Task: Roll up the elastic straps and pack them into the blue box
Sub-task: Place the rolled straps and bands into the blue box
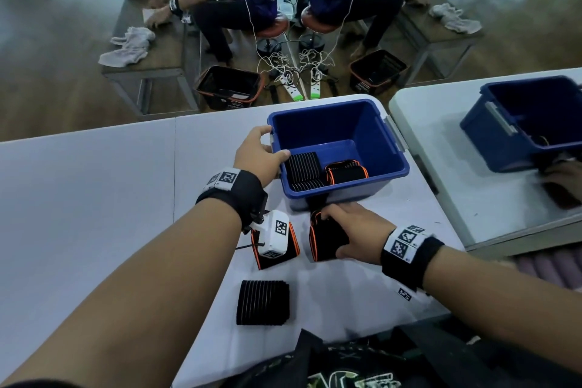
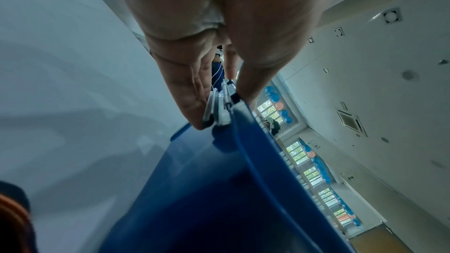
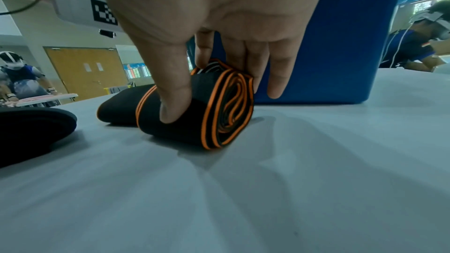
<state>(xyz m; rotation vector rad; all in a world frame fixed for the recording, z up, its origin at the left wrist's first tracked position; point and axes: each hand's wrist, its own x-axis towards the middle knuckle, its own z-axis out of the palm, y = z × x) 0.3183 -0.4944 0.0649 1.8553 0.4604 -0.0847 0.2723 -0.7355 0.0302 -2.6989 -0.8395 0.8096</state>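
The blue box (image 1: 382,148) stands on the white table (image 1: 94,205) with a black ribbed strap roll (image 1: 304,172) and an orange-edged roll (image 1: 346,172) inside. My left hand (image 1: 274,143) grips the box's left rim; in the left wrist view my left hand (image 2: 219,105) pinches the grey latch (image 2: 216,113) there. In front of the box my right hand (image 1: 330,233) grips a rolled orange-edged strap (image 1: 326,244), thumb and fingers (image 3: 174,103) squeezing the roll (image 3: 219,114) against the table. A second orange-edged roll (image 1: 291,250) lies under my left wrist. A black ribbed strap (image 1: 263,302) lies nearer me.
A second white table (image 1: 441,142) at the right carries another blue box (image 1: 504,135) with another person's hand beside it. A black bag (image 1: 346,365) sits at the near table edge. Beyond the far edge are floor baskets, cables, benches and seated people.
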